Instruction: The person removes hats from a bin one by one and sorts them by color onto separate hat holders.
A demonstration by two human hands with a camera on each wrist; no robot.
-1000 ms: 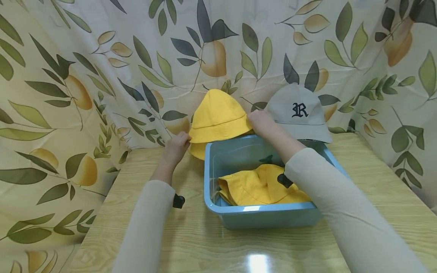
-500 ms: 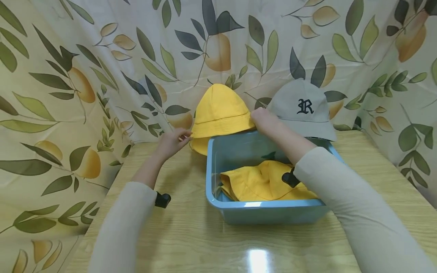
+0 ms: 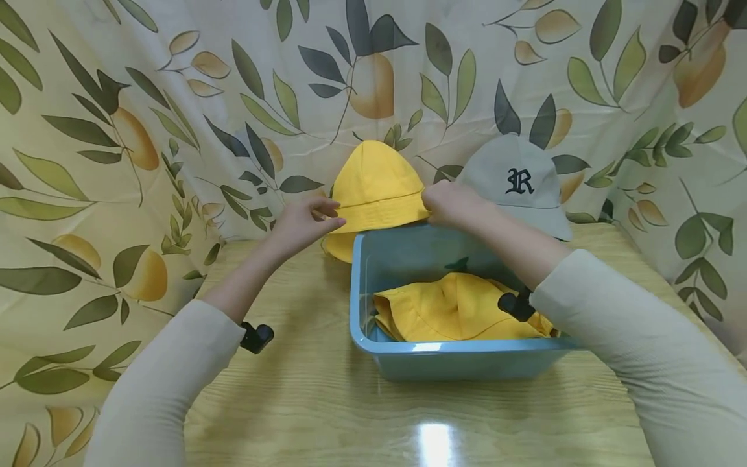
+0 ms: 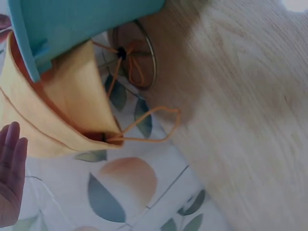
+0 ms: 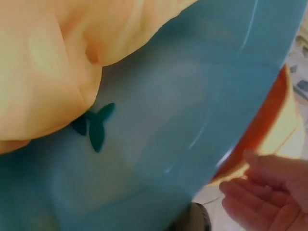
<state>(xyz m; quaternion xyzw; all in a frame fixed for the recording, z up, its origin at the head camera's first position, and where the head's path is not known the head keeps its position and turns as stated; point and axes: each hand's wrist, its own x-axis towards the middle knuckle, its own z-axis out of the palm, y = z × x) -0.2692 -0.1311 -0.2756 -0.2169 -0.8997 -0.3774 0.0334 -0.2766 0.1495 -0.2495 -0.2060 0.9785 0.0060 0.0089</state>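
Note:
A yellow bucket hat (image 3: 376, 188) stands crown up behind the blue bin (image 3: 461, 347), with an orange cord (image 4: 159, 109) hanging from its brim in the left wrist view. My left hand (image 3: 303, 224) is at the hat's left side, its fingers extended. At the right side of the brim is my right hand (image 3: 458, 204); the right wrist view shows its thumb and loosely bent fingers apart, close to the brim, contact unclear. Another yellow fabric hat (image 3: 455, 308) lies crumpled inside the bin.
A grey cap (image 3: 516, 178) with a black letter R stands behind the bin on the right. A wire ring (image 4: 153, 53) shows under the yellow hat. Leaf-patterned cloth (image 3: 233, 117) hangs behind the wooden table (image 3: 327, 389).
My left hand has released the brim, its fingers opening, and has risen a little along the hat's side. My right hand stays at the right brim while its forearm swings to the right.

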